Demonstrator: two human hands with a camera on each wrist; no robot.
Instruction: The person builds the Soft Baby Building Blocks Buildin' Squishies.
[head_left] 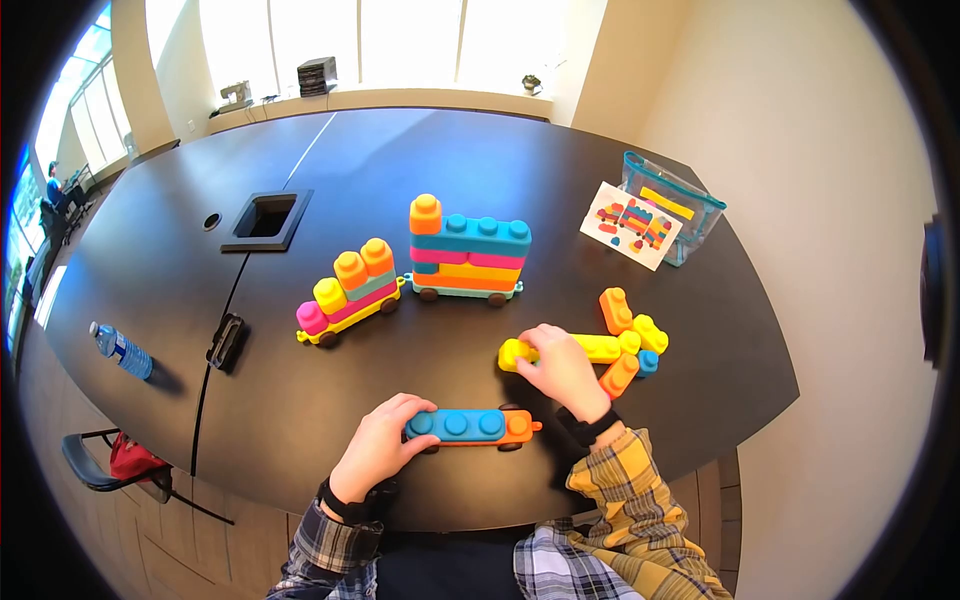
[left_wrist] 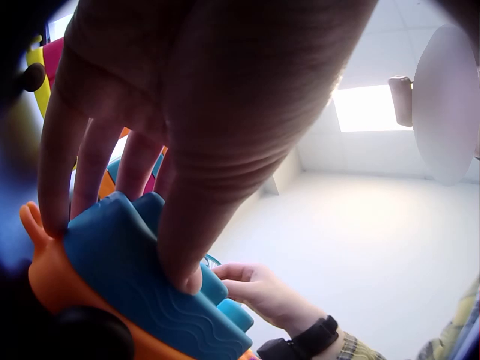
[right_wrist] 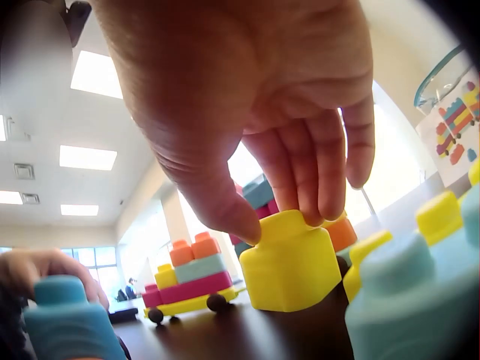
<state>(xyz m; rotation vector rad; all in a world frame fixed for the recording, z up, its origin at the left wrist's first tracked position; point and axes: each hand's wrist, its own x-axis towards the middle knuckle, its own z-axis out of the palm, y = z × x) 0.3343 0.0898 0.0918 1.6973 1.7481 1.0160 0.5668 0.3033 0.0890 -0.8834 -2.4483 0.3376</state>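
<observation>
My left hand [head_left: 375, 450] grips the left end of a long blue block [head_left: 470, 426], which sits on an orange wheeled base [head_left: 518, 427]. In the left wrist view, the thumb and fingers lie on either side of the blue block [left_wrist: 127, 262]. To the right, my right hand [head_left: 565, 372] pinches a yellow block [head_left: 511, 354] at the left end of a loose group of blocks. The right wrist view shows the thumb and fingertips on this yellow block [right_wrist: 289, 270], with a pale blue block [right_wrist: 394, 300] beside it.
Behind the hands stand a yellow-based wagon [head_left: 350, 318] and a taller stacked wagon [head_left: 468, 262], end to end. Loose orange block [head_left: 615, 310] and others lie right. Farther back are a picture card [head_left: 630, 225] and clear bag [head_left: 705, 215]. A bottle [head_left: 122, 350] lies left, near a black case [head_left: 228, 343].
</observation>
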